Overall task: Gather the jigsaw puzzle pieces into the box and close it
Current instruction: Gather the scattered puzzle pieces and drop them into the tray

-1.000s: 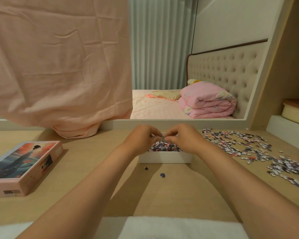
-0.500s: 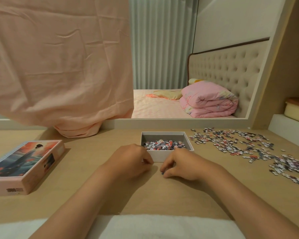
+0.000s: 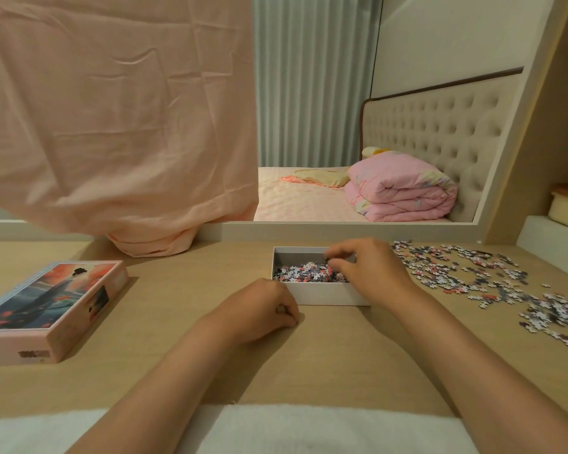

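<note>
Pinches a dark piece over the open white box with the right hand. Rests the left hand, fingers curled, on the table just before the box's near left corner; cannot tell whether gripping anything. Has gathered pieces inside the box, loose pieces scattered to its right, the lid well left.

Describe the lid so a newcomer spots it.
On the wooden desk, look left, in front of the hanging pink sheet. The lid lies flat there. Unlike the plain white box mid-desk, it has pink sides and a painted figure on top.
</note>
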Tool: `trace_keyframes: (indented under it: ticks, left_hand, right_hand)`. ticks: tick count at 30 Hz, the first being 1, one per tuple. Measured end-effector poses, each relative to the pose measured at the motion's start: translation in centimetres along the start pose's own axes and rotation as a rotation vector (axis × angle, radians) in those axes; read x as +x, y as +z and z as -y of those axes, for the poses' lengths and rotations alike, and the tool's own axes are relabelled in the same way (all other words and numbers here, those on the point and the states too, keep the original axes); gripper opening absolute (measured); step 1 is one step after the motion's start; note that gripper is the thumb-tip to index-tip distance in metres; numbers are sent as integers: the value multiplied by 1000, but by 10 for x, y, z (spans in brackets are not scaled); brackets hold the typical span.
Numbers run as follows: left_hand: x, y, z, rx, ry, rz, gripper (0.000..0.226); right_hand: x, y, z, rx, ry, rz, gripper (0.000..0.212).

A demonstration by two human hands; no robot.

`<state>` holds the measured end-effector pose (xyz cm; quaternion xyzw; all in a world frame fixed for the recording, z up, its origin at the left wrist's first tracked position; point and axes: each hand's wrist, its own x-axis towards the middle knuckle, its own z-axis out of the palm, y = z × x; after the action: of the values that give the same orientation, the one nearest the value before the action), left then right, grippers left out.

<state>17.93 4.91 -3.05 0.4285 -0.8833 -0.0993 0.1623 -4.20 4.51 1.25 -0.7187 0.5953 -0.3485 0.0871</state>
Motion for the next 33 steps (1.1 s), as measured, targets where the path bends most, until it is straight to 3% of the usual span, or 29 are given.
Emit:
trace_keyframes:
  ticks: [4,9,12,15,17,20,25,29,33]
  left_hand:
    - [-1,1,-1,0,-9,-27,6]
    - [1,5,-6,-218,-21,-65,12]
    - [16,-5,-15,-338,-55,-309,16]
    - [39,-17,-16,-272,-138,-473,11]
    - [50,-15,-13,-141,-176,-382,4]
    - [60,-1,-10,-6,-207,-225,18]
    - [69,6,-29,76,-122,-351,25]
    - [92,5,-68,70,14,-319,33]
    - [131,22,-111,-35,81,-279,39]
  right_hand:
    - [-2,7,-12,-66,9,77,21]
    - [-9,8,-18,-151,-26,2,16]
    - [-11,9,-24,-213,-52,-28,21]
    - [-13,13,-30,-229,3,44,42]
    - [-15,16,-32,-179,73,126,53]
    - [-18,17,-35,-59,110,194,59]
    - [-17,13,-40,-8,70,196,61]
    - [-17,-8,-52,31,59,211,62]
    - [-22,-49,-93,-97,124,144,64]
